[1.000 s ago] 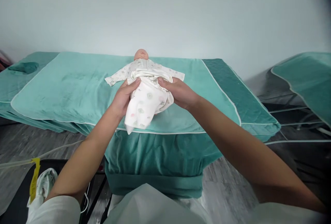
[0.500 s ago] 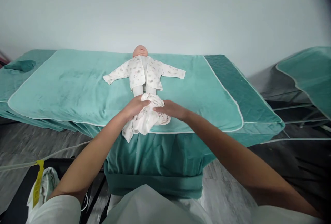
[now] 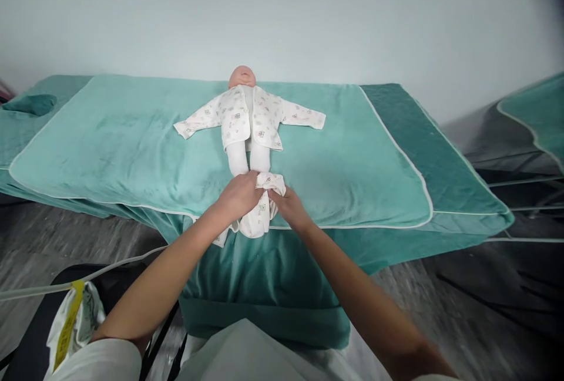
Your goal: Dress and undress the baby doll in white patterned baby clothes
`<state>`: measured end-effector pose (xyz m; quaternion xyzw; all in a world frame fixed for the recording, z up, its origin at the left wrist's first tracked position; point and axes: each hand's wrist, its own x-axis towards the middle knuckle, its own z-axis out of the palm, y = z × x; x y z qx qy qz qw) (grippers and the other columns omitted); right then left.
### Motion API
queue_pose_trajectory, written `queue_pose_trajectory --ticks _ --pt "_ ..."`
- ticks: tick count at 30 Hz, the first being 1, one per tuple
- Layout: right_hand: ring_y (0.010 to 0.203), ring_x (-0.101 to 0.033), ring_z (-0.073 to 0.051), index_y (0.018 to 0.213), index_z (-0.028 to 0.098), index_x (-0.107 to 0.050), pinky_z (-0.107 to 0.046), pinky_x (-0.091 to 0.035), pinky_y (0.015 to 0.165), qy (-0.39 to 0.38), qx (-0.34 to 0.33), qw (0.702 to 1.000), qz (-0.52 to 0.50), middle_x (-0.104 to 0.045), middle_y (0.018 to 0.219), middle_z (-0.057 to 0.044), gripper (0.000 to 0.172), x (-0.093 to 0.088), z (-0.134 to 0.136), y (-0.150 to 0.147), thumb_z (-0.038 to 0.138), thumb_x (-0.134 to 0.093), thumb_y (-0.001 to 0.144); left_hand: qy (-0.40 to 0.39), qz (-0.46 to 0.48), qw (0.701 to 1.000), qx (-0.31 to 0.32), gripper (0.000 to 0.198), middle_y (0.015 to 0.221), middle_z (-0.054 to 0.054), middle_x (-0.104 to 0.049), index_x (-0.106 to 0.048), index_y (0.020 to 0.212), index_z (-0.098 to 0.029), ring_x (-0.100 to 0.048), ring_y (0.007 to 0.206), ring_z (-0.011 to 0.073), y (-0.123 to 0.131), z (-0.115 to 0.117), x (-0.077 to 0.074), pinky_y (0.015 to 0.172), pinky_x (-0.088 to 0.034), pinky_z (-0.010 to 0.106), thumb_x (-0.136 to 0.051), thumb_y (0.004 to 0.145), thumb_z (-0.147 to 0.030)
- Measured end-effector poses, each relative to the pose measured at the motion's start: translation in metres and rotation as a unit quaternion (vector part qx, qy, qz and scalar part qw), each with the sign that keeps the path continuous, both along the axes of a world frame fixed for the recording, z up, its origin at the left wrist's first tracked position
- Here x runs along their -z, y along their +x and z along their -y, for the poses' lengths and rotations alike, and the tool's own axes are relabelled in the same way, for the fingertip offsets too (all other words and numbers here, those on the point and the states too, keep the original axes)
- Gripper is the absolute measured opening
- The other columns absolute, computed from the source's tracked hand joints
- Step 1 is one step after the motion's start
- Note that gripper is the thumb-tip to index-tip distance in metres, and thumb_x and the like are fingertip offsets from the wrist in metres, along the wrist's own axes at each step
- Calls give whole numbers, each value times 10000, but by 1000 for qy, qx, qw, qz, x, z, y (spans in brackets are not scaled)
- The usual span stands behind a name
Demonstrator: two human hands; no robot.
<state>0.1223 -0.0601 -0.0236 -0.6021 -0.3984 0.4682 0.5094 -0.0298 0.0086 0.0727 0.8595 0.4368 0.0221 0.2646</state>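
A baby doll (image 3: 238,158) lies on its back on the massage bed, head towards the wall. It wears a white printed baby jacket (image 3: 233,120), open down the front, with both sleeves spread wide. At the lower ends of the doll's white legs, my left hand (image 3: 240,196) is closed on bunched white printed baby trousers (image 3: 255,222). My right hand (image 3: 288,205) pinches the same cloth at its right edge. The doll's feet are hidden behind my hands and the cloth. Part of the trousers hangs over the bed's front edge.
A light green cover (image 3: 352,181) with white piping lies over the darker green massage bed (image 3: 458,187). At lower left, a bundle of white cloth with a yellow strap (image 3: 70,322) rests on a black seat. A pale hose (image 3: 114,266) crosses there. Another green-covered bed (image 3: 537,117) stands at right.
My hands have shifted along the bunched trousers, and the cloth is now gathered more tightly at the doll's lower legs. More of the doll's legs shows. The view has tilted slightly down.
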Motion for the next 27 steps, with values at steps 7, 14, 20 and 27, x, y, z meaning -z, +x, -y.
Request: queue_pose_trajectory --ticks 7,14,20,27 --pt "1161 -690 -292 1141 210 -730 -427 -531 1030 18 -14 999 -44 -770 1205 -84 525 0 -1 7 580 -731 768 -167 201 964 -43 286 1178 97 -764 -691 1122 -187 -707 1101 294 -4 -10 7 894 -543 363 -646 889 -347" --pt "1033 -675 -230 975 223 -672 -360 -525 974 95 42 994 -22 -758 1088 -53 300 -2 -19 18 469 -704 806 -382 266 885 27 397 1137 80 -772 -739 1091 -179 -715 1057 265 -23 -36 -7 885 -549 347 -810 787 -425" --pt "958 -649 -212 903 220 -609 -341 -519 920 129 111 985 1 -740 1020 -52 232 1 -55 17 427 -633 802 -380 260 887 37 98 610 0 -642 -654 759 -172 -614 601 151 -16 -65 -5 666 -488 287 -741 744 -214" --pt "1095 -662 -254 1020 196 -658 -388 -525 995 109 170 978 -60 -766 1110 -83 415 -15 -82 13 486 -695 726 -127 280 946 -106 94 579 -17 -594 -542 753 -206 -617 589 191 12 -77 10 648 -485 314 -584 758 -122"
